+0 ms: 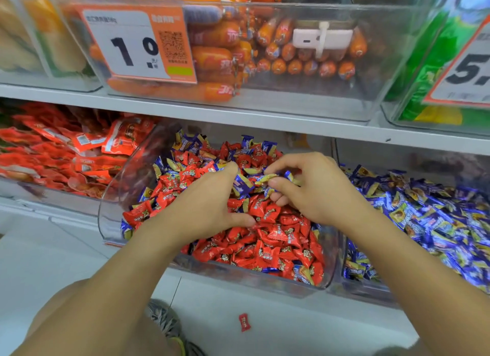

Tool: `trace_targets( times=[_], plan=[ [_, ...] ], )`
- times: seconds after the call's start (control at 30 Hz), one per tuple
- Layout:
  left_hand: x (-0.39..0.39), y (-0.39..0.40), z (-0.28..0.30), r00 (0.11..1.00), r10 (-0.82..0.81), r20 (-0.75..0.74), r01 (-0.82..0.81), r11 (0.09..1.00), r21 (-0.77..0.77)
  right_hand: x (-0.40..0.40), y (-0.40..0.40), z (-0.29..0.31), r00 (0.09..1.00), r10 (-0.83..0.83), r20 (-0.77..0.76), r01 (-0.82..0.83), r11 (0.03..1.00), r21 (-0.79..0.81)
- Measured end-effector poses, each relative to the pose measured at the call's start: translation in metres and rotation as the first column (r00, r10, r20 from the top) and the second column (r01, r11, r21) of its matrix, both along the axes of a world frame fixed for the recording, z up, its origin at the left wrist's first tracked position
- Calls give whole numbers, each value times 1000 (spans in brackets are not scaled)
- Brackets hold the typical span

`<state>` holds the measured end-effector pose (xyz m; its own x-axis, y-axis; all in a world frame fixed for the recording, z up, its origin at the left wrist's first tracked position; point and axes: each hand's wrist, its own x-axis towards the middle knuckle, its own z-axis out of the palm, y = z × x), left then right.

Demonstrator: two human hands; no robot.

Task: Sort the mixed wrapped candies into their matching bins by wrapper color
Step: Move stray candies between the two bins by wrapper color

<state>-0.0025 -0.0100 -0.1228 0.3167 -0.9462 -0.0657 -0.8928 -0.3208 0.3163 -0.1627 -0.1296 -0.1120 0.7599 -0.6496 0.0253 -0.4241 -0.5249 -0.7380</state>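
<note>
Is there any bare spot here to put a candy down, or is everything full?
Bare patches: the white floor below the bins, around one dropped red candy, and the white ledge left of the mixed bin. Crowded: the mixed bin, where both hands dig, and the blue candy bin beside it.

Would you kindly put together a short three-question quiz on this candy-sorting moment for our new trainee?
1. True or false: the clear plastic middle bin holds only red-wrapped candies.
2. Multiple choice: what does the right hand pinch? A) a red pouch B) blue-and-gold wrapped candies C) an orange sausage
3. Fill in: a single red-wrapped candy lies outside the bins on the white ____.

Key
1. False: blue-wrapped ones are mixed in.
2. B. The left hand rests on the pile beside it.
3. Floor, below the middle bin. The clear bin to the right holds blue-wrapped candies.
</note>
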Motion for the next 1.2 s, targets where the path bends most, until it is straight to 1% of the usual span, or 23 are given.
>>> trace_targets(
  times=[0.07,0.13,0.23,0.3,0.37,0.43,0.5,0.6,0.67,0.77,0.83,0.9,0.97,1.07,1.13,1.2],
  plan=[
    [7,0,1,1000,4,-6,-4,1000,-29,-2,-1,1,1000,5,-9,-5,1000,13],
    [15,3,2,999,2,-54,-7,997,-78,-3,-2,2,1000,11,-5,-11,997,76],
    [19,8,8,976,36,-216,-83,973,-217,-5,-4,6,999,8,48,-18,980,199],
    [19,9,11,931,63,-360,-177,940,-292,-5,-4,6,999,-8,54,-3,980,199],
    [18,10,11,888,69,-456,-236,917,-321,-4,-3,3,1000,-11,10,10,991,133],
    [17,10,9,854,57,-517,-259,909,-327,-3,-2,1,1000,-2,-25,3,997,74],
    [17,10,8,829,38,-559,-263,907,-328,-4,-1,0,998,6,-58,-8,999,-32],
    [19,11,7,848,40,-528,-252,907,-336,-5,1,1,992,13,-126,-47,962,-268],
    [20,11,5,868,67,-492,-268,897,-350,-4,2,-2,973,70,-218,-158,897,-414],
    [19,12,3,861,86,-502,-311,868,-386,-1,7,-9,926,148,-348,-295,858,-420],
    [16,12,2,857,92,-507,-328,856,-399,-1,7,-10,917,165,-362,-323,840,-435],
    [9,10,2,858,93,-504,-331,851,-406,-2,5,-10,926,190,-327,-324,844,-427],
    [2,9,1,851,73,-520,-325,851,-412,-5,2,-5,957,188,-221,-265,878,-399],
    [-9,9,3,790,3,-614,-305,870,-388,-23,-3,11,999,35,37,-19,934,-357],
    [-22,9,7,759,-59,-648,-255,890,-379,-42,-4,22,987,-77,142,111,963,-247],
    [-41,4,12,724,-124,-678,-205,900,-384,-62,-5,27,971,-145,187,151,988,-16]
  ],
)
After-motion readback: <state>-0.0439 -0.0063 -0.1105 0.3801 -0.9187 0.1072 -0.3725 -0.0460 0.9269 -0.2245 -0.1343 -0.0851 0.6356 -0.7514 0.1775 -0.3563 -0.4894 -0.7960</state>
